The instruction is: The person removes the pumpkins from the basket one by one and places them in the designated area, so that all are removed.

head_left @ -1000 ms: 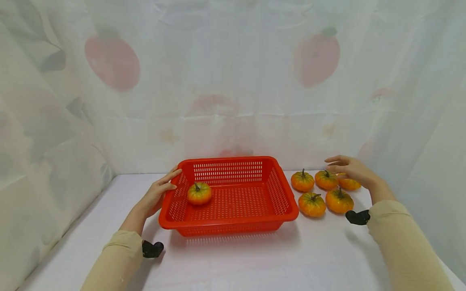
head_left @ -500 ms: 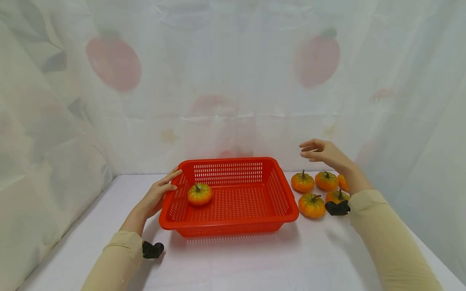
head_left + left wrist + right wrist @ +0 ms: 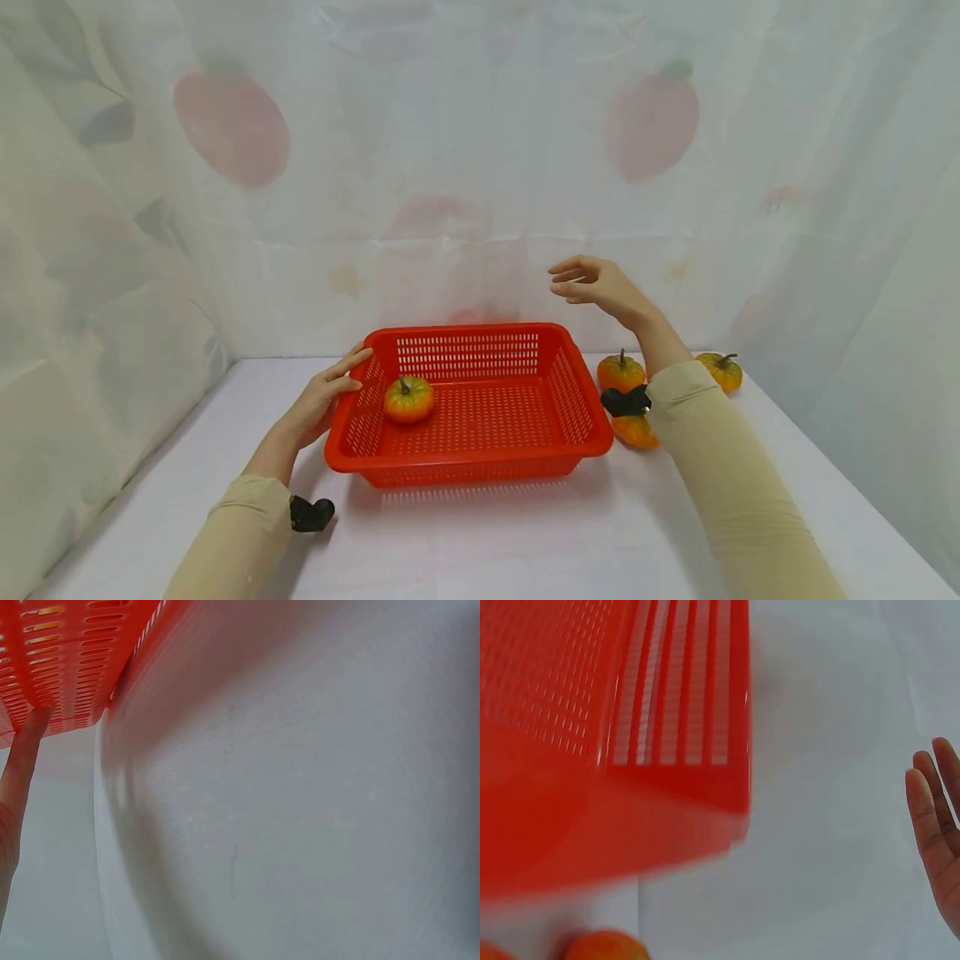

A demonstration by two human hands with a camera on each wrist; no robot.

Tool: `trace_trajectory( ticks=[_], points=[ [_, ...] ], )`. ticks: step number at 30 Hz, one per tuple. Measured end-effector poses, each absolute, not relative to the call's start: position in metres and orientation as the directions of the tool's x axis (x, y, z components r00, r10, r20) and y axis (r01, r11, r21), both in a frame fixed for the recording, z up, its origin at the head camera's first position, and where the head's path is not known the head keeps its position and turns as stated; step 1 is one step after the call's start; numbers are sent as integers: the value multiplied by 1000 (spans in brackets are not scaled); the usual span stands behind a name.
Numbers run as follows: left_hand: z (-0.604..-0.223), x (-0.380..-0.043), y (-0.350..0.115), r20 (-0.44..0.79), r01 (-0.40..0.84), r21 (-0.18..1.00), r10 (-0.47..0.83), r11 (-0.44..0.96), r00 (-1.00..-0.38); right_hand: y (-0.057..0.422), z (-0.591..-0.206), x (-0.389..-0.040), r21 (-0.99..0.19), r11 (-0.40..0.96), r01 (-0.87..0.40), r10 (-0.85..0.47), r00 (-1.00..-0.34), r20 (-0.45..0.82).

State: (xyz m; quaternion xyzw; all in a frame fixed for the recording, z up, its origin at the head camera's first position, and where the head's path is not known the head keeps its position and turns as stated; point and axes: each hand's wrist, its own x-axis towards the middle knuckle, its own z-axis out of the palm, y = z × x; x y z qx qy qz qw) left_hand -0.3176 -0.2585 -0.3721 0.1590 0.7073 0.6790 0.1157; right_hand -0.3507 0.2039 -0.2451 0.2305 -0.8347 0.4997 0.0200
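Note:
A red perforated plastic basket (image 3: 468, 452) stands mid-table, with one small orange-and-green pumpkin (image 3: 409, 400) inside at its left. My left hand (image 3: 318, 407) rests on the basket's left rim with straight fingers; in the left wrist view a finger (image 3: 25, 754) touches the outer wall. My right hand (image 3: 600, 285) is raised above and behind the basket's back right corner, fingers loosely bent, and I see nothing in it. Right of the basket, more pumpkins sit on the table: one near the corner (image 3: 621, 372), one in front (image 3: 634, 430), one farther right (image 3: 718, 372). My right forearm hides others.
A white cloth covers the table (image 3: 480, 542). Pale fruit-print curtains (image 3: 480, 167) hang behind it and along the sides. Dark devices are strapped at both wrists, the left one (image 3: 311, 514) close to the table and the right one (image 3: 626, 401) above the pumpkins.
My right hand has moved left and up, from over the pumpkins to behind the basket's right side. The far right pumpkin now shows fully. My left hand and the basket have stayed in place.

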Motion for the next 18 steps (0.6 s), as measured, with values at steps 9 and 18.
trace_trajectory(
  ticks=[9,18],
  points=[
    [-371,-316,-259,46,63,997,371,35,-928,140,-241,-360,-857,284,-431,-431,-855,288],
    [-370,-318,-256,53,72,997,371,39,-927,91,-258,-370,-898,164,-409,-377,-867,327]
  ],
)
